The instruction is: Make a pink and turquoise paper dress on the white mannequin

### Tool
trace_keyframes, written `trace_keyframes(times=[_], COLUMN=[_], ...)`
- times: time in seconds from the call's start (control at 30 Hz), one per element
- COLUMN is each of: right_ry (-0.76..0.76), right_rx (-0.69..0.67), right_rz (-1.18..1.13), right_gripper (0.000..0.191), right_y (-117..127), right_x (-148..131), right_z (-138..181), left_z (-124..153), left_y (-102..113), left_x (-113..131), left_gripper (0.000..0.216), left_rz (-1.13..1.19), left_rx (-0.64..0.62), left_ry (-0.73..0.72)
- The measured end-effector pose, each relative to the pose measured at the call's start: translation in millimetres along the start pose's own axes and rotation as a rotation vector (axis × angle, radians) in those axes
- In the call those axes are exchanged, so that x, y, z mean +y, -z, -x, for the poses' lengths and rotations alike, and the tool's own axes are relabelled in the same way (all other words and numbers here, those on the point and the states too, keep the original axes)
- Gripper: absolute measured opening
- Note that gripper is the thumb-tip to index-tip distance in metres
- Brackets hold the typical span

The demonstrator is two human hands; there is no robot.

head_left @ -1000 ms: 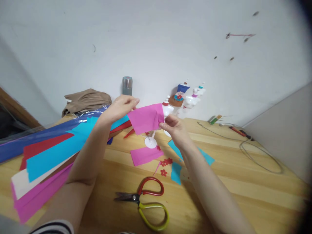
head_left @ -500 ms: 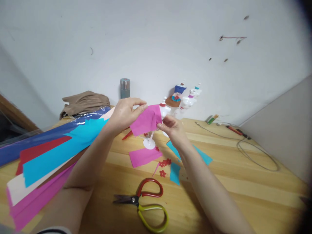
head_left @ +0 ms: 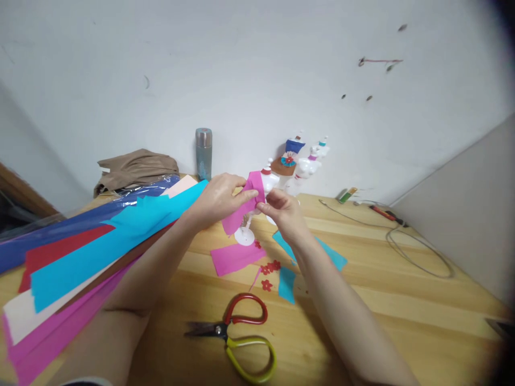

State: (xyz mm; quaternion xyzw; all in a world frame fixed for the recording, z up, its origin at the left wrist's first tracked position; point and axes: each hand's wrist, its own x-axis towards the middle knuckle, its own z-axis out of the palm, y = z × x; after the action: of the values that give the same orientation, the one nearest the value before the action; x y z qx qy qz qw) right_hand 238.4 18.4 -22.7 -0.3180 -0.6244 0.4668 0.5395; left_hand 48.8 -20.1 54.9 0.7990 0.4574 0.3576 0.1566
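Observation:
Both hands hold one piece of pink paper (head_left: 245,201) above the wooden table (head_left: 402,316). My left hand (head_left: 219,198) pinches its left side, fingers closed over it. My right hand (head_left: 281,212) pinches the right edge near the top. The paper is bunched or folded between the two hands. Just behind it stands a white bottle-shaped figure with a red cap (head_left: 269,182) on a round white base (head_left: 243,236).
Scissors with red and yellow-green handles (head_left: 241,335) lie near me. A pink strip (head_left: 233,257), blue scraps (head_left: 287,284) and small red paper flowers (head_left: 270,268) lie mid-table. Long coloured sheets (head_left: 100,241) spread at left. A flask (head_left: 203,153), decorated bottles (head_left: 301,161) and a cable (head_left: 418,246) sit farther back.
My hands have come together, so the pink paper went from spread flat between them to bunched narrow. The left hand moved right and slightly down.

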Motion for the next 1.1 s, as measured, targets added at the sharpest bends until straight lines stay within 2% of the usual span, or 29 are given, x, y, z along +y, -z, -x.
trace_keyframes(times=[0.2,0.37,0.5,0.6,0.77,0.97,1.1], right_ry=[-0.003,-0.007,-0.002,0.000,-0.017,0.006,0.002], right_rx=[-0.001,0.000,0.001,-0.007,-0.017,0.003,0.000], right_rz=[-0.022,-0.019,0.035,0.039,-0.017,-0.012,-0.033], right_gripper=[0.031,0.031,0.030,0.031,0.035,0.033,0.033], right_y=[0,0,1,1,1,3,4], right_x=[1,-2,-2,-2,-1,1,2], right_z=[0,0,1,1,0,-2,-2], left_z=[-1,-4,-6,-5,-2,-1,0], left_y=[-4,-11,-9,-4,0,1,0], left_x=[-4,-14,-15,-10,-2,0,-2], left_gripper=[0.022,0.023,0.024,0.030,0.040,0.022,0.014], left_rz=[0.017,-0.103,-0.083,-0.032,0.030,0.030,0.151], left_rx=[-0.028,-0.081,-0.151,-0.204,-0.215,-0.296,-0.272], left_ry=[0.014,-0.088,-0.146,-0.102,-0.025,0.019,0.067])
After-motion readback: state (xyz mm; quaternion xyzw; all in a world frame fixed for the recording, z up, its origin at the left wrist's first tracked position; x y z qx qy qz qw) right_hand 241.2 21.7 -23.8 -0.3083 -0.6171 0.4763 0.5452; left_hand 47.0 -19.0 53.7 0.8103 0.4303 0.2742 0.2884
